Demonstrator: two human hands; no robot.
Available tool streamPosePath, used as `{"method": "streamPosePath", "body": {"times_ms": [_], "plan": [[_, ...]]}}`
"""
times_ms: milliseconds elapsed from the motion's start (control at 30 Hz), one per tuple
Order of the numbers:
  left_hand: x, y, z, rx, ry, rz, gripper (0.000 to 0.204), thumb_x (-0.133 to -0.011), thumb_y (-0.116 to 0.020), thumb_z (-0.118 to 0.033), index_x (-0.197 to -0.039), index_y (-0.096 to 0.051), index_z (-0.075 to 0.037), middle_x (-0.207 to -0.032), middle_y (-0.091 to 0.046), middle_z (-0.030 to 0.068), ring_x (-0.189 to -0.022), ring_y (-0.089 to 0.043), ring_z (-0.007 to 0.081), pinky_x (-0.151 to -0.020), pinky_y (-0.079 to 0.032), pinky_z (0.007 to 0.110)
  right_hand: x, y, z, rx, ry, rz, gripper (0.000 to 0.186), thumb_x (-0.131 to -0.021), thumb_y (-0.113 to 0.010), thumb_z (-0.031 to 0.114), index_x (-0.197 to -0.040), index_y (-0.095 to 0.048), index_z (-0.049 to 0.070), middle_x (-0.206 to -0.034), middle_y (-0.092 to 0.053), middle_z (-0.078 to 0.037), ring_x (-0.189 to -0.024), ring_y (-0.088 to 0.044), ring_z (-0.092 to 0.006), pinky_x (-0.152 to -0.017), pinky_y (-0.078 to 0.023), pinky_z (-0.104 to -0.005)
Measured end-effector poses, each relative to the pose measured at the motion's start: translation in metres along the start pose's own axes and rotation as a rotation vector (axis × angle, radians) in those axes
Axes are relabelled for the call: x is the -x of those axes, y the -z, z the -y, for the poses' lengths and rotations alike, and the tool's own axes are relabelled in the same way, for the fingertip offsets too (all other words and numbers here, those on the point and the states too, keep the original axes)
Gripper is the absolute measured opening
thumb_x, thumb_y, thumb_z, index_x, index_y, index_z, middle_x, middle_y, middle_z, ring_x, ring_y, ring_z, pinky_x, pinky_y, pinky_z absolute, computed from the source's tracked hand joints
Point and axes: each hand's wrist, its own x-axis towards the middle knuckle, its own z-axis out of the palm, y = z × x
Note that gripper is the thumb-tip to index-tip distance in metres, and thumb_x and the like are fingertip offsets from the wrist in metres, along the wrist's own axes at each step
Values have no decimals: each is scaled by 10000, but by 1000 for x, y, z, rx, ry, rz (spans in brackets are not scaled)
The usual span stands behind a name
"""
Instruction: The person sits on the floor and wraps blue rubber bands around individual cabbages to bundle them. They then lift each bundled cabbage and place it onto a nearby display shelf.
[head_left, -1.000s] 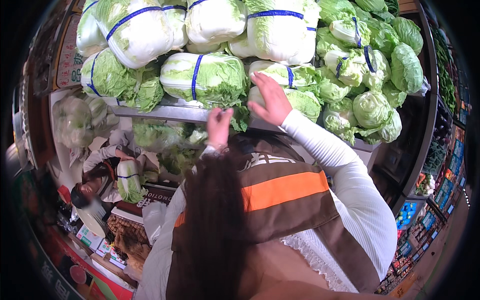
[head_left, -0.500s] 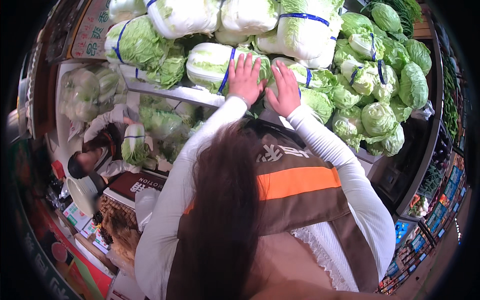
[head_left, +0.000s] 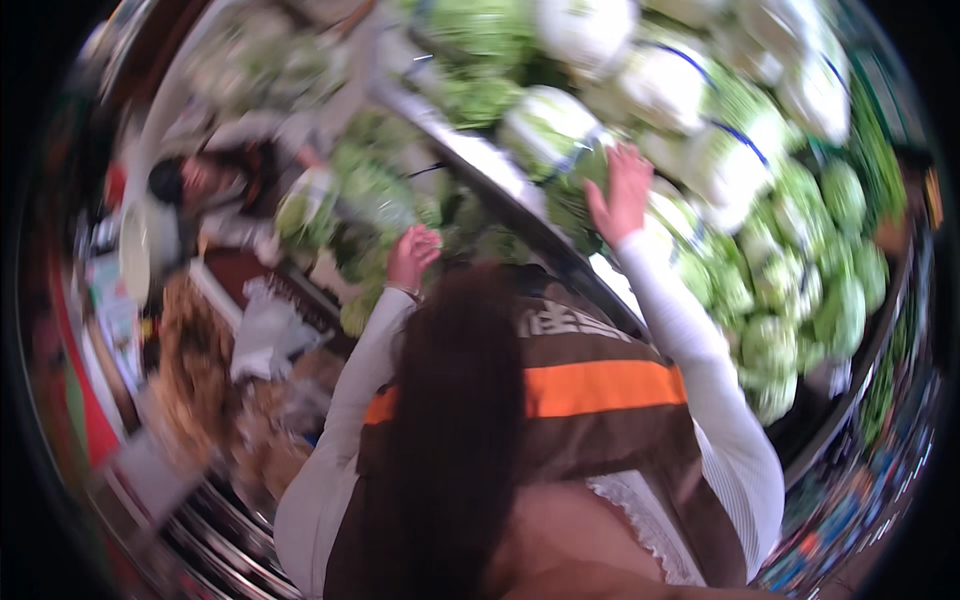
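My right hand (head_left: 625, 192) lies with its fingers stretched out over the napa cabbages on the display, touching or just above a green leafy one (head_left: 572, 198). Beside it is a pale napa cabbage (head_left: 548, 125) with a blue band. My left hand (head_left: 412, 257) hangs off the display, over bagged greens (head_left: 375, 190); its fingers are loosely bent and nothing shows in them. Motion blur hides finer detail of both hands.
A metal ledge (head_left: 480, 165) edges the display. White napa cabbages (head_left: 665, 90) are piled at the far side, round green cabbages (head_left: 770, 345) at the right. At left a co-worker (head_left: 215, 180) is near a banded napa cabbage (head_left: 305, 207). Brown goods and plastic bags (head_left: 270, 335) lie below.
My left hand has come off the cabbages and moved left and nearer to me. My right hand stays over the cabbages. The whole view has turned toward the left.
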Motion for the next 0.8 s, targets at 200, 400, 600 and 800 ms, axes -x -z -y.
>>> {"method": "streamPosePath", "body": {"times_ms": [200,400,600,800], "plan": [[37,147,10,727,-4,-482,973,-820,-588,-662,-1516,-220,-90,-1532,-303,185,-1362,-380,388,-1061,-354,589,-9,-90,138,-1142,-146,594,473,-966,-586,252,-1378,-500,35,-1356,-550,-113,-1290,-479,-226,-1105,-338,-353],[74,207,-58,818,-244,-635,1090,-782,-563,-745,-1577,-59,-196,-1631,-88,111,-1472,-184,370,-1111,-213,642,-72,-188,242,-1230,-727,1034,947,-828,-543,698,-1541,-269,138,-1581,-272,-148,-1449,-267,-319,-1162,-172,-520],[128,199,-138,611,-640,-271,897,-878,-496,-698,-1553,-207,-182,-1583,-257,89,-1427,-300,324,-1131,-273,563,-115,-172,339,-1553,-691,1124,968,-851,-469,742,-1562,-192,147,-1618,-163,-160,-1482,-176,-341,-1172,-97,-597],[109,153,-166,598,-713,37,862,-887,-501,-673,-1529,-239,-162,-1553,-291,98,-1407,-324,318,-1124,-287,546,-97,-144,326,-2084,-788,874,691,-921,-525,603,-1341,-552,55,-1302,-625,-135,-1170,-605,-300,-1064,-439,-432]]}}
